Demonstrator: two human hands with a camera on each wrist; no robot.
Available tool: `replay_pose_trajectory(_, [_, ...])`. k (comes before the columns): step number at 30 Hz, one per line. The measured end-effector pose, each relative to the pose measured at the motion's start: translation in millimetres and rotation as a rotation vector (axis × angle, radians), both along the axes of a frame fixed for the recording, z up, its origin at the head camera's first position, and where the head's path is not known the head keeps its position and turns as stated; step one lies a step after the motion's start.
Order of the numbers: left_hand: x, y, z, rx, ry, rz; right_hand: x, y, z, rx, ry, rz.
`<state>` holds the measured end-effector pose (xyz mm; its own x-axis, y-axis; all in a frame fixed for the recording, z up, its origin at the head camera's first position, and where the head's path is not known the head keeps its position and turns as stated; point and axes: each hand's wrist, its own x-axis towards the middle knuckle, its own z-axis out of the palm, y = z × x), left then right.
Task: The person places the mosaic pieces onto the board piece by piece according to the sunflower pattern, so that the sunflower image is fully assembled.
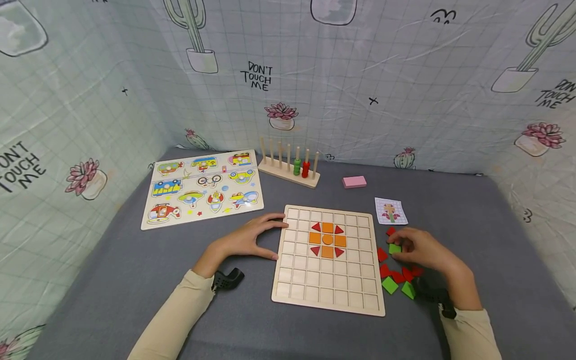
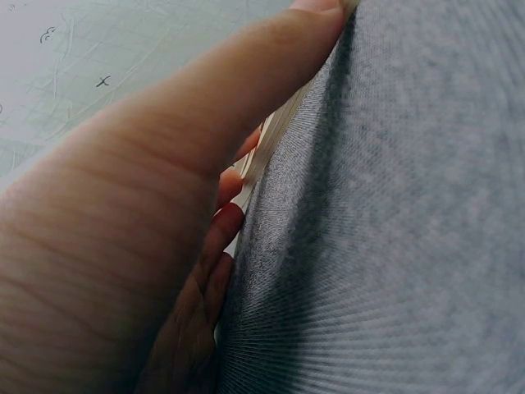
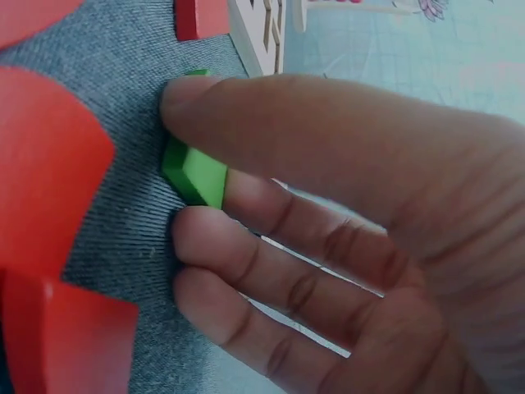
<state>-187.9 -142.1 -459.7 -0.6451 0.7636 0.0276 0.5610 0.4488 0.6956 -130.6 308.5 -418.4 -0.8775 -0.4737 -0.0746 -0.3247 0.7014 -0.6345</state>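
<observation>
A wooden grid board (image 1: 292,277) lies before me, with orange squares (image 1: 327,251), an orange circle (image 1: 327,239) and red triangles (image 1: 338,252) forming a pattern in its upper middle. Thumb and fingertips of my left hand (image 1: 245,237) rest spread at the board's left edge. To the right of the board, my right hand (image 1: 425,250) pinches a green tile (image 3: 205,176) between thumb and fingers, low over the cloth. Around that hand lie several red pieces (image 1: 382,255) and two more green tiles (image 1: 389,285).
A pattern card (image 1: 390,211) lies beyond the right hand. Farther back are a pink block (image 1: 354,182), a peg stand (image 1: 288,172) with green and red beads, and a vehicle picture puzzle (image 1: 202,192) at left. Patterned cloth (image 1: 315,100) walls the grey table.
</observation>
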Motion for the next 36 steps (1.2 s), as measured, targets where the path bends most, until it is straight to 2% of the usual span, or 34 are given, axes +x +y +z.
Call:
replay_pose_trajectory(9, [0.4, 0, -0.2, 0.011, -0.001, -0.002, -2.0, -5, 0.5, 0.006, 0.072, 0.003])
replay_pose_trajectory(14, [0.6, -1, 0.1, 0.014, 0.002, -0.005, -1.7, -14, 5.3, -0.006, 0.064, 0.012])
replay_pose_trajectory(24, [1.0, 1, 1.6, -0.005, 0.003, 0.005, 2.9, -36, 9.7, -0.04, 0.078, 0.112])
replay_pose_trajectory(36, [1.1, 1, 1.7, -0.018, -0.004, 0.015, 7.7, -68, 12.2, -0.03, -0.031, 0.171])
